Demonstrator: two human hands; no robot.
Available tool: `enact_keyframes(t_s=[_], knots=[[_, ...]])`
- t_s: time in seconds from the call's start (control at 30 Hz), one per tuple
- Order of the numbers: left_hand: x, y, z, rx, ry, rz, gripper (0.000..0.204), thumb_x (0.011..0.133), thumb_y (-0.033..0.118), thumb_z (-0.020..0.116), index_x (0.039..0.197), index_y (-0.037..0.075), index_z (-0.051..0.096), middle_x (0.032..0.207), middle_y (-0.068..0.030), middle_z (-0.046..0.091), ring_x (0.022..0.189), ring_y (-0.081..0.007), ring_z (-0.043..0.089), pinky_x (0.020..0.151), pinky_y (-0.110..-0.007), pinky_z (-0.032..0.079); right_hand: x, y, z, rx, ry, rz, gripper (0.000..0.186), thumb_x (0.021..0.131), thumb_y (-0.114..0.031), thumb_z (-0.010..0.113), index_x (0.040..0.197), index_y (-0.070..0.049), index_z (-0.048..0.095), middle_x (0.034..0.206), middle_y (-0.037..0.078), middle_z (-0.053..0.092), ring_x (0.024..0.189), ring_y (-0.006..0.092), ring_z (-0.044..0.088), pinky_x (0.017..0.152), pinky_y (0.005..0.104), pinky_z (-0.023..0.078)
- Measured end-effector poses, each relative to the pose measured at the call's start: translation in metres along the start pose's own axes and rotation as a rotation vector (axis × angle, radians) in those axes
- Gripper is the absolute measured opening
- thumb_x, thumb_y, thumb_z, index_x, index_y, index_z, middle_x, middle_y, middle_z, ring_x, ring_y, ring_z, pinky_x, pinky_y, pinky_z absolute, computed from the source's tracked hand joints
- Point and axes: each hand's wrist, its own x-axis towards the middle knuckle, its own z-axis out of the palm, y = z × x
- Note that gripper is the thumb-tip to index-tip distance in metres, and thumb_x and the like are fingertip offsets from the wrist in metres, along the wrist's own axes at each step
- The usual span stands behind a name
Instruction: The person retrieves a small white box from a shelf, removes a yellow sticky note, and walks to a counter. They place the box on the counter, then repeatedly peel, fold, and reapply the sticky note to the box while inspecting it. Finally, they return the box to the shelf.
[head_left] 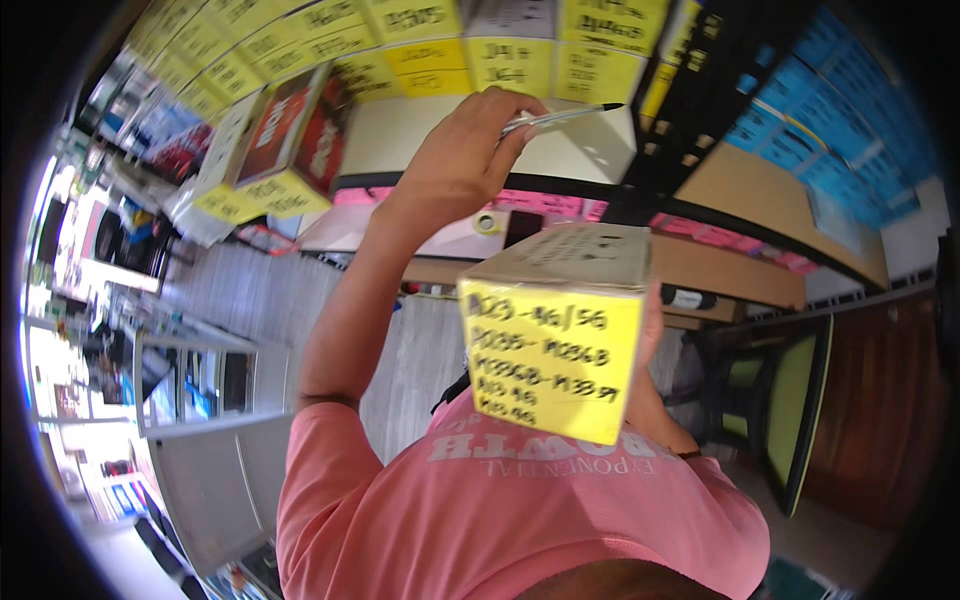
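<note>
My left hand reaches forward over a pale shelf, its fingers closed round a slim pen. The pen is light-coloured, and its black end points right. Close in front of my chest, my right hand holds a small cardboard box upright. A bright yellow label with black handwriting covers the face turned up toward me, and more writing shows on the box's far side. Most of my right hand is hidden behind the box; only part of it shows at the right edge.
Yellow-labelled boxes line the shelf's back. A red-and-brown box with a yellow label sits at its left end. A black metal upright divides it from blue-labelled boxes. A tape roll lies lower down. A green-padded chair stands right.
</note>
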Motion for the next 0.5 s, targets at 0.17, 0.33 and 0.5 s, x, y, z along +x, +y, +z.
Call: enact_keyframes(t_s=[0.17,0.33,0.5], knots=[[0.088,-0.005,0.081,-0.003,-0.178,0.202,0.027,0.097,0.015,0.057,0.115,-0.003,0.064,0.109,-0.0245,0.066,0.102,-0.0432,0.064,0.091,-0.049,0.05,-0.018,-0.005,-0.003,0.061,-0.066,-0.063,0.065,0.101,-0.051,0.055,0.145,-0.003,0.051,0.139,0.018,0.063,0.119,0.0325,0.066,0.101,0.046,0.055],[0.139,-0.034,0.147,-0.507,-0.429,0.143,0.023,0.096,0.015,0.058,0.114,0.006,0.069,0.103,-0.0153,0.072,0.092,-0.0316,0.07,0.08,-0.038,0.055,-0.035,-0.017,-0.005,0.14,-0.151,-0.171,0.066,0.101,-0.053,0.053,0.145,-0.004,0.052,0.137,0.019,0.063,0.119,0.0333,0.066,0.102,0.048,0.054],[0.135,-0.044,0.162,-0.367,-0.246,0.355,0.023,0.093,0.016,0.063,0.113,0.009,0.07,0.114,-0.0108,0.071,0.106,-0.0294,0.068,0.091,-0.037,0.054,-0.045,-0.028,-0.005,0.14,-0.103,-0.289,0.069,0.1,-0.055,0.054,0.146,-0.003,0.05,0.138,0.02,0.062,0.12,0.0336,0.066,0.104,0.0491,0.053]])
